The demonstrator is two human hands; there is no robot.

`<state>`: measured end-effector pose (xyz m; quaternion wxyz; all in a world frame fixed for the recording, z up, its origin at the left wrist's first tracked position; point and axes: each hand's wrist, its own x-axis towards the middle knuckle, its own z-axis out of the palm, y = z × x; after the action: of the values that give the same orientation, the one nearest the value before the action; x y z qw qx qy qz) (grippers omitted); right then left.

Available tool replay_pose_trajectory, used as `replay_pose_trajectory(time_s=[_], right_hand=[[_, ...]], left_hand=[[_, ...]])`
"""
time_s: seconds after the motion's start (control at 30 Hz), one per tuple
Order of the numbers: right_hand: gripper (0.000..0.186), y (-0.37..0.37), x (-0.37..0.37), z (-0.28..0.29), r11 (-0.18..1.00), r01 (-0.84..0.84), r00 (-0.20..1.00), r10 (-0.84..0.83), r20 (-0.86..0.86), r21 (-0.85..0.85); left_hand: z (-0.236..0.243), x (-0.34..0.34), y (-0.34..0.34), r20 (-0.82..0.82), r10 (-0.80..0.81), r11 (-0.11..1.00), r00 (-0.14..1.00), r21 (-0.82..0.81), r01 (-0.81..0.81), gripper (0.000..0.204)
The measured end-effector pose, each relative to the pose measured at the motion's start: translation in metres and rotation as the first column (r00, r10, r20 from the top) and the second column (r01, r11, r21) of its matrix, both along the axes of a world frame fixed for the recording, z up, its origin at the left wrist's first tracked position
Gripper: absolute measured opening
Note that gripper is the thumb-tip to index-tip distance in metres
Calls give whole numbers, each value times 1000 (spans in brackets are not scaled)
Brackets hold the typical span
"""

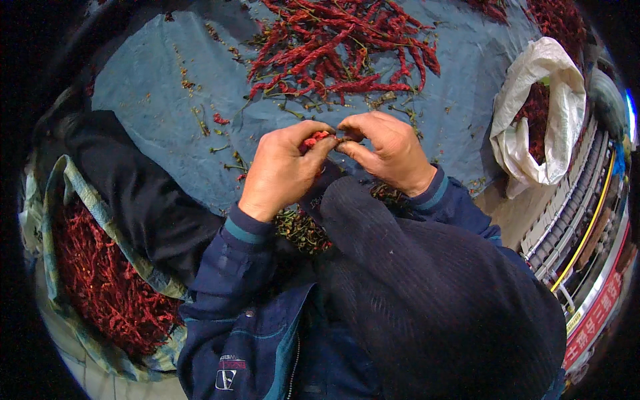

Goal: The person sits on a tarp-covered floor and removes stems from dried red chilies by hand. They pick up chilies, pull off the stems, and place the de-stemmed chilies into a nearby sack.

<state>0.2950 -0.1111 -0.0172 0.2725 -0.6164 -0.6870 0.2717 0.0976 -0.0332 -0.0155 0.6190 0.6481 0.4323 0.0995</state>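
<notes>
My left hand (283,167) is curled around a bunch of red dried chilies (313,139), which show between thumb and fingers. My right hand (387,150) meets it fingertip to fingertip and pinches the end of one chili at its stem. Both hands hover over a blue-grey tarp (153,87), just in front of a heap of dried red chilies (340,50) with green stems. Below the hands, a small pile of plucked green stems (300,230) lies beside my dark trouser knee (413,267).
A woven sack (73,193) at the left holds many red chilies (107,287). A white plastic sack (540,113) with chilies stands at the right. Loose stems and bits are scattered on the tarp. A metal shutter track runs along the right edge.
</notes>
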Motion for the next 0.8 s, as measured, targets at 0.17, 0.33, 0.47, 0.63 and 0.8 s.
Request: replay_pose_trajectory(time_s=[0.17,0.33,0.47,0.63,0.8], right_hand=[[19,4,5,7,991,-133,991,133,7,-2],[18,12,4,18,947,-321,934,311,173,31],[16,16,8,16,884,-467,883,466,44,-5],[14,10,8,15,905,-335,766,98,-636,-264],[19,-14,10,1,821,-285,477,-326,-816,-495]], left_hand=[[1,-6,2,46,68,956,997,-288,-52,21],[1,-12,5,75,-29,886,997,-459,61,18],[4,-16,5,109,-44,831,993,-547,97,18],[-9,-20,-7,289,211,635,934,-767,95,20],[-18,-19,-13,359,407,504,840,-855,122,23]])
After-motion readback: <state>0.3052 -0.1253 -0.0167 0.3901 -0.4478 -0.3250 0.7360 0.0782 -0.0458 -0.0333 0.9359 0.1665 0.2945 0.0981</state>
